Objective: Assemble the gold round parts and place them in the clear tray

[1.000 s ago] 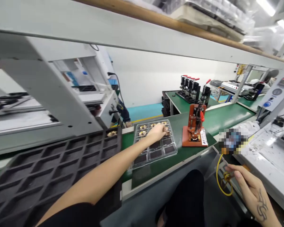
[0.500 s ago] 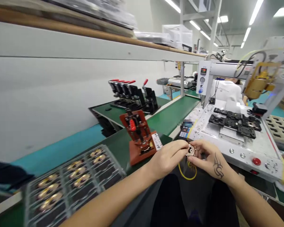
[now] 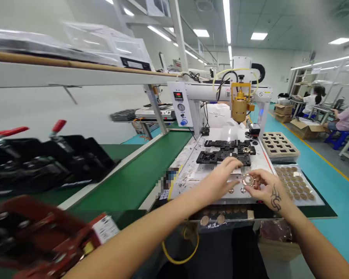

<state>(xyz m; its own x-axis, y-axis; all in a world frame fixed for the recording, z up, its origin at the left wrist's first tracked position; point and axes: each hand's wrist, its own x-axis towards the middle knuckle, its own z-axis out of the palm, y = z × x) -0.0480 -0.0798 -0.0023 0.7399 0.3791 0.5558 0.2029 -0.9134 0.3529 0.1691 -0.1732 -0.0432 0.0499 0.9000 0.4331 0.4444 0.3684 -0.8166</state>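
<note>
We see a small round metal case (image 3: pixel 248 180), with a shiny rose-gold rim around a paler middle; its finer details are too small to read. It is up in the air over the front edge of the white machine bed (image 3: pixel 189 188), right of that edge's middle. Our right hand (image 3: pixel 263 186) grips it by its right side, between thumb and fingers. Our left hand (image 3: pixel 222 178) is just beside it, thumb and fingers spread apart, with nothing visibly held; we cannot tell whether a fingertip touches the rim.

Black fixtures (image 3: pixel 211 157) sit in rows across the machine bed, and a gold-toned ring (image 3: pixel 246 150) lies in one near the right edge. Above the bed's rear edge hangs a gold dispensing head (image 3: pixel 239 110). Past the bed's right edge, a tray of round brown discs (image 3: pixel 316 199) rests on the dark green tabletop (image 3: pixel 327 211), in front of a beige tray (image 3: pixel 282 155). To our left run a green belt (image 3: pixel 139 170) and a pale wall (image 3: pixel 75 112). The room has a turquoise floor (image 3: pixel 317 155), strip lights, and people seated at the far right.

The case's round face points toward us; its circular outline gives no clear long axis.
</note>
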